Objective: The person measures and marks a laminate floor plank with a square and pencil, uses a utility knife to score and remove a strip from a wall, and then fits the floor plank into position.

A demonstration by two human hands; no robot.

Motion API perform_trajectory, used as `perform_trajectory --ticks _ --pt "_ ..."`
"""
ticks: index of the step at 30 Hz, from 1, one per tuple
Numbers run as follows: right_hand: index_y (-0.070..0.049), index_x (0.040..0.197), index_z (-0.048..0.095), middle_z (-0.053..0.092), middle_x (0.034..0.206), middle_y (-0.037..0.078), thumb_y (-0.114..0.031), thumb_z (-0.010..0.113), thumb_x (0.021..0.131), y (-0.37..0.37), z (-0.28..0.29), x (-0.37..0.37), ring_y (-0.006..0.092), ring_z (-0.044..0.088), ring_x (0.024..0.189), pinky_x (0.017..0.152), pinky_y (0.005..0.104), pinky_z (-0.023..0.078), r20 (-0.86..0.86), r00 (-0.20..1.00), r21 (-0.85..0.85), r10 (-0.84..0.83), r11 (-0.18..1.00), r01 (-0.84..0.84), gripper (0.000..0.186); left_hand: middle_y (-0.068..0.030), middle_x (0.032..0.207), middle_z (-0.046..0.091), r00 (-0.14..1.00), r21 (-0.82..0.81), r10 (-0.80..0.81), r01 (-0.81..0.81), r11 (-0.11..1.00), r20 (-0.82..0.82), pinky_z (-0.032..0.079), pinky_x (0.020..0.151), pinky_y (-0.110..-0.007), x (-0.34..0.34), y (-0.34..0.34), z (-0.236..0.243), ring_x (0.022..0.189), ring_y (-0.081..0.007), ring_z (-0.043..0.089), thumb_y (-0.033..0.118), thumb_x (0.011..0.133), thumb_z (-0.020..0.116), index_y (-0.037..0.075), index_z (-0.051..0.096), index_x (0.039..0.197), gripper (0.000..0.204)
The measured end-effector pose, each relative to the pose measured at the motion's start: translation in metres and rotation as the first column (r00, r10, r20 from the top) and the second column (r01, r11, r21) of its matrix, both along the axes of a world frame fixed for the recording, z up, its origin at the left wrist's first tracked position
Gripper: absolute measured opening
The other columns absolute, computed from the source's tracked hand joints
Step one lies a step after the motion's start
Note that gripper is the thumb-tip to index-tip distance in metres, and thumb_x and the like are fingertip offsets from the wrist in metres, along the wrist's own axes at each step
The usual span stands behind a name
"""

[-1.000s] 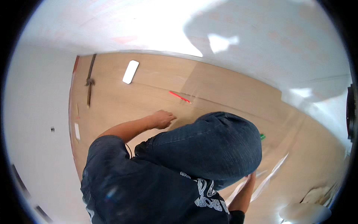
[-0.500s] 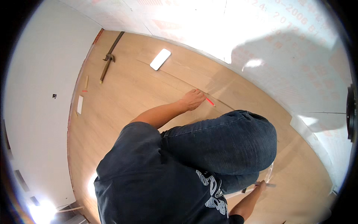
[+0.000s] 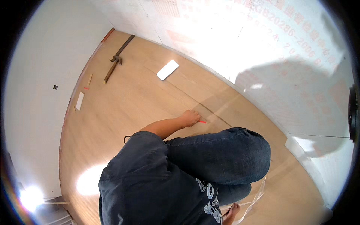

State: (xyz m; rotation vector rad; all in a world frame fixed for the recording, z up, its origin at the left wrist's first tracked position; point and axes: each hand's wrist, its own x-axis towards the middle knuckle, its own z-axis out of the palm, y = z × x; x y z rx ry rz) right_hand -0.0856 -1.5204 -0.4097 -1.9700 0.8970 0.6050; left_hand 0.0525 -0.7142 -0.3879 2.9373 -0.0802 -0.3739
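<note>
My left hand (image 3: 190, 118) is closed over a red pencil (image 3: 203, 122) low on the wood-look floor (image 3: 123, 108), just beyond my bent knee (image 3: 247, 153). Low in the view, partly behind my leg, my right hand (image 3: 233, 210) has its fingers curled round a small dark thing that is too hidden to name. Beside it a translucent white strip (image 3: 258, 195) lies loosely on the floor. A white rounded rectangular object, like a phone (image 3: 167, 70), lies farther forward of my left hand.
A claw hammer (image 3: 111, 69) lies at the far left near a dark bar (image 3: 125, 45). Small offcuts (image 3: 80, 100) line the plain left wall (image 3: 37, 105). A printed white board wall (image 3: 285, 45) borders the floor ahead and right. A bright light (image 3: 32, 198) glares at lower left.
My left hand has reached to the red pencil and drawn it back toward my knee. My right hand has moved lower, behind my leg. The camera's view has turned.
</note>
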Motion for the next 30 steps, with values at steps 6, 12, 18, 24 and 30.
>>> perform_trajectory --ticks 6,12,18,24,30 --pt "0.009 0.136 0.055 0.066 0.114 0.026 -0.034 0.059 0.103 0.056 0.09 -0.045 0.0362 0.063 0.092 0.078 0.0449 0.051 0.326 0.944 -0.47 0.036 0.873 0.129 0.054 -0.0165 0.109 0.066 0.955 -0.113 -0.014 -0.021 0.993 -0.296 0.057 0.082 -0.046 0.029 0.003 0.0 0.105 -0.0347 0.067 0.015 0.084 0.066 0.005 0.067 0.101 0.02" --pt "0.005 0.13 0.059 0.069 0.112 0.028 -0.029 0.065 0.097 0.203 0.25 0.162 0.0442 0.065 0.103 0.089 0.0497 0.05 0.374 0.895 -0.486 0.244 0.873 -0.035 0.048 -0.0218 0.116 0.069 0.883 -0.096 -0.048 0.003 0.995 -0.467 0.052 0.098 -0.049 0.037 0.031 -0.007 0.116 -0.0393 0.064 0.015 0.083 0.065 0.006 0.066 0.121 0.04" --pt "-0.001 0.136 0.05 0.062 0.126 0.026 -0.032 0.069 0.094 0.238 0.132 0.246 0.0442 0.063 0.114 0.095 0.0517 0.053 0.182 0.889 -0.61 0.42 0.757 -0.234 0.056 -0.0251 0.118 0.069 0.914 -0.059 -0.107 0.091 0.994 -0.39 0.051 0.1 -0.049 0.049 0.021 -0.028 0.115 -0.0412 0.065 0.04 0.1 0.052 0.003 0.064 0.12 0.044" --pt "0.005 0.145 0.04 0.058 0.132 0.029 -0.029 0.062 0.097 0.21 0.077 0.245 0.0441 0.063 0.117 0.098 0.0509 0.053 0.03 0.972 -0.664 0.234 0.732 -0.156 0.063 -0.0228 0.115 0.07 0.849 -0.112 -0.01 -0.058 0.992 -0.528 0.052 0.094 -0.05 0.062 -0.038 0.036 0.112 -0.0412 0.066 0.036 0.096 0.056 0.006 0.065 0.117 0.038" --pt "0.006 0.134 0.055 0.052 0.142 0.029 -0.03 0.053 0.104 0.087 0.031 0.244 0.0498 0.052 0.127 0.106 0.0536 0.047 -0.001 0.949 -0.826 0.315 0.534 -0.178 0.047 -0.0217 0.126 0.06 0.962 -0.173 0.272 -0.27 0.947 -0.01 0.056 0.085 -0.051 0.129 -0.025 0.059 0.103 -0.0433 0.068 0.017 0.098 0.051 0.0 0.064 0.111 0.025"
